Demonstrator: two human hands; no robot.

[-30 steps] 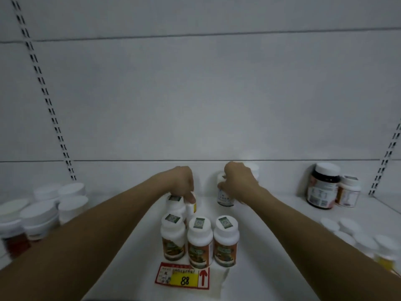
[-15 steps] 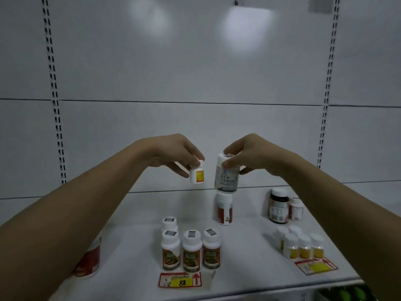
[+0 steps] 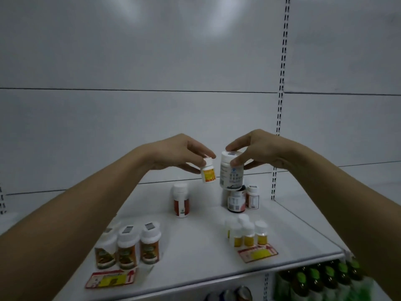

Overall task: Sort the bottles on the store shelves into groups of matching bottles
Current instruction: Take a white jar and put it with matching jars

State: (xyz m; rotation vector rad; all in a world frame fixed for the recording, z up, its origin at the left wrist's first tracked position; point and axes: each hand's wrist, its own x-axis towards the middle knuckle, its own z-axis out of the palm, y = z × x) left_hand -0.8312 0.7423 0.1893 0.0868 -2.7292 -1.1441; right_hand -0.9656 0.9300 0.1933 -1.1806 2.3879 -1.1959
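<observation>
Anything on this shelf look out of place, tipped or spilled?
Nothing is tipped or spilled. The red-labelled bottle stands alone mid-shelf, away from any matching group. The left hand holds a small yellow-labelled bottle and the right hand a larger white bottle in the air.

Both bare forearms reach forward and upward from the lower corners and converge toward the middle. The left hand is held palm-down with the wrist bent slightly; its thumb and fingers curl downward and pinch the cap of a small yellow-labelled bottle, which hangs just below the fingertips. The right hand mirrors it, palm-down, its thumb and fingers curled round the cap of a larger white bottle that hangs beneath them. The two sets of fingertips are near each other but apart.
</observation>
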